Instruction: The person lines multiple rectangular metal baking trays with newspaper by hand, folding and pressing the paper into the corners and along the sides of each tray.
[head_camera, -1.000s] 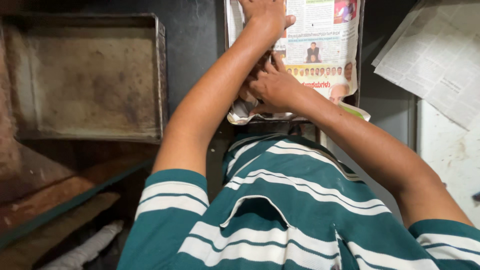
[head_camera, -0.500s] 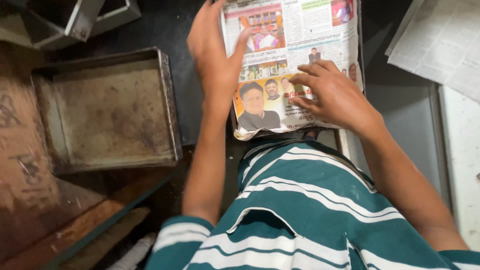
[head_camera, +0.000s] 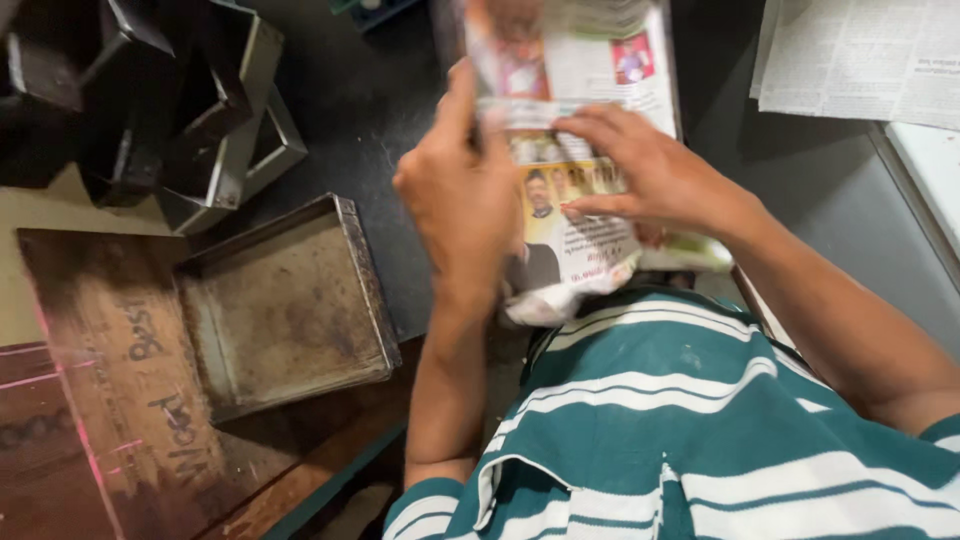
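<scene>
Your right hand (head_camera: 650, 175) lies flat on the newspaper sheet (head_camera: 570, 150), fingers (head_camera: 590, 125) spread and extended, pressing the paper down; the index finger points toward your left hand. The fingers are apart and not closed around anything.

Your left hand (head_camera: 465, 195) is at the left edge of the same sheet, seen from the back. Its thumb rises along the paper edge. The fingertips are hidden behind the hand, so you cannot tell whether they pinch the sheet or only rest against it.

The newspaper sheet lies directly under and between both sets of fingers. It is printed in colour with small portrait photographs. Its near end, just below your right fingers, is crumpled and folded over toward your body. The far end extends beyond your fingertips and is blurred.

Below the sheet, nearest to you, is your green and white striped shirt (head_camera: 680, 420).

Left of your left hand, well apart from the fingers, an empty rectangular metal tray (head_camera: 290, 300) sits on a worn wooden board (head_camera: 110, 400). Beyond the tray, further left and away from you, stands a cluster of dark metal moulds (head_camera: 170, 100).

Right of your right hand, well apart, a second newspaper page (head_camera: 860, 55) lies on the grey work surface (head_camera: 820, 190).
</scene>
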